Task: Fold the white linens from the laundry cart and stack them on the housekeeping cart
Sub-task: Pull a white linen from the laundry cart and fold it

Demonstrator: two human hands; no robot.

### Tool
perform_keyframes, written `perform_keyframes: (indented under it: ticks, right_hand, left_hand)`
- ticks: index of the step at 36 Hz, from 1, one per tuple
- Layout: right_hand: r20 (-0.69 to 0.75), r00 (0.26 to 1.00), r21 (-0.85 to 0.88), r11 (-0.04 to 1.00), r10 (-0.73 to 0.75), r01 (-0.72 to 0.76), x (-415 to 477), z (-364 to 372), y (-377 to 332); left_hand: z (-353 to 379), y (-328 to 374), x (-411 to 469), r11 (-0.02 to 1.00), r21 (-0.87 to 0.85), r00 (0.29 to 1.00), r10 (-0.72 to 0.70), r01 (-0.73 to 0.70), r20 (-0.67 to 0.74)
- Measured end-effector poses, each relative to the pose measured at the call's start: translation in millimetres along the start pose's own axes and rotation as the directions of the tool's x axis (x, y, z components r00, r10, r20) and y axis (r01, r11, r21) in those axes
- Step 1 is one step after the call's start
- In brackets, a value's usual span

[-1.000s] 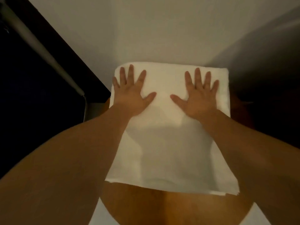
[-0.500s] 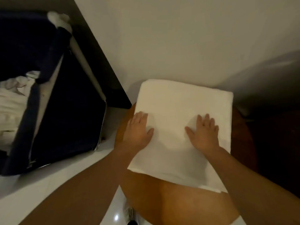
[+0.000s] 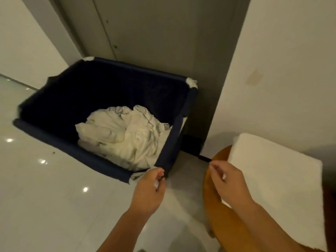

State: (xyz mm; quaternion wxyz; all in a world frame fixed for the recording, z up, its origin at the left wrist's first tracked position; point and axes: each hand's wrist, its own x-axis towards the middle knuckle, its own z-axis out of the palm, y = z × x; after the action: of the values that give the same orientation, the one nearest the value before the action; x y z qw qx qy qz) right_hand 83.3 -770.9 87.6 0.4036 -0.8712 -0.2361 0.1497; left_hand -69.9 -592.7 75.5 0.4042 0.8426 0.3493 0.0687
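A dark blue fabric laundry cart [image 3: 49, 131] stands on the floor at centre left, with a crumpled heap of white linens [image 3: 125, 133] inside it. A folded white linen [image 3: 278, 180] lies flat on a round wooden surface [image 3: 212, 202] at the right. My left hand [image 3: 149, 191] hovers just outside the cart's near right corner, fingers loosely curled and holding nothing. My right hand [image 3: 229, 182] hangs over the wooden surface's left edge beside the folded linen, fingers loosely curled, also holding nothing.
Glossy white floor tiles [image 3: 54, 206] spread to the left and front. A grey door or panel [image 3: 149, 33] rises behind the cart, and a white wall [image 3: 291, 60] stands behind the wooden surface.
Both hands have lifted off the folded linen, where they pressed flat. My view has swung left toward the laundry cart, and both hands now hover between the wooden surface and the cart.
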Motion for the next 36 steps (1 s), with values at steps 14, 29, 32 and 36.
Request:
perform_keyframes:
  ticks: [14, 29, 32, 36]
  right_hand:
    - [0.174, 0.978, 0.008, 0.993, -0.118, 0.118, -27, 169, -137]
    - [0.179, 0.979, -0.018, 0.995, -0.095, 0.1, 75, 223, -153]
    - [0.207, 0.978, -0.007, 1.0, -0.023, 0.025, 101, 229, -155]
    - [0.257, 0.966, -0.009, 1.0, 0.03, -0.028, 138, 237, -159]
  left_hand:
    - [-214, -181, -55, 0.984, -0.023, 0.946, -0.178, 0.179, -0.271]
    - [-246, -191, 76, 0.996, 0.004, 0.981, -0.084, 0.086, -0.175]
    - [-249, -189, 106, 0.997, 0.023, 0.988, -0.068, 0.071, -0.135]
    - [-257, -195, 146, 0.992, -0.006, 0.988, -0.123, 0.123, -0.097]
